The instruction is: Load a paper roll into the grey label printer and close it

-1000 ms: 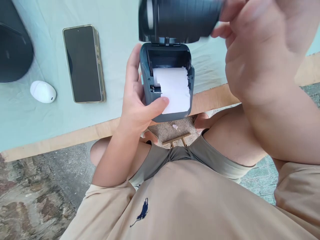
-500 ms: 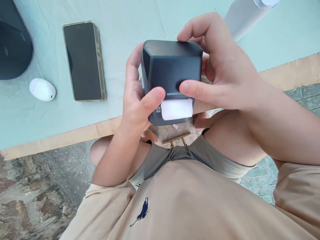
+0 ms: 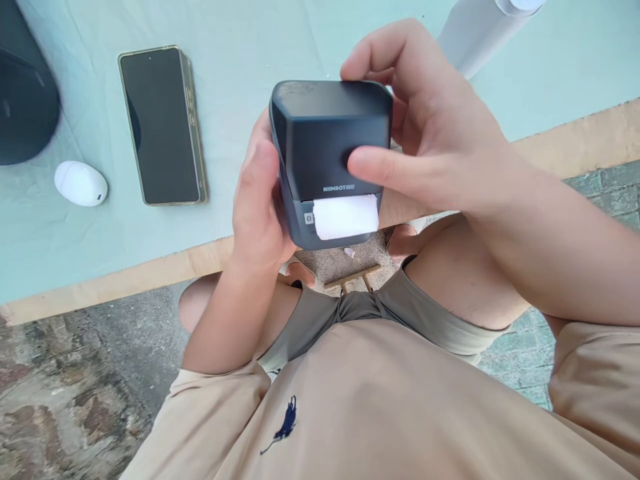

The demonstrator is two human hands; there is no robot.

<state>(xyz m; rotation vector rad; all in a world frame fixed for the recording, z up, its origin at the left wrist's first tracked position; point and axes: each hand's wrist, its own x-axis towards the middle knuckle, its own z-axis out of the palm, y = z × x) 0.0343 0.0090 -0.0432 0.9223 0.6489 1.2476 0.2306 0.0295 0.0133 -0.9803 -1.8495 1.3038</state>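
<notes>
— Both hands on it?
— Yes: left hand (image 3: 257,207) clasps the printer (image 3: 333,160) at 9 o'clock, right hand (image 3: 430,127) pinches its lid, above the table (image 3: 150,267) edge.
— I'd press evenly, keeping the paper (image 3: 345,217) free.

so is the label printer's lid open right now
No, the label printer has its lid shut, with white paper sticking out of the front slot.
</notes>
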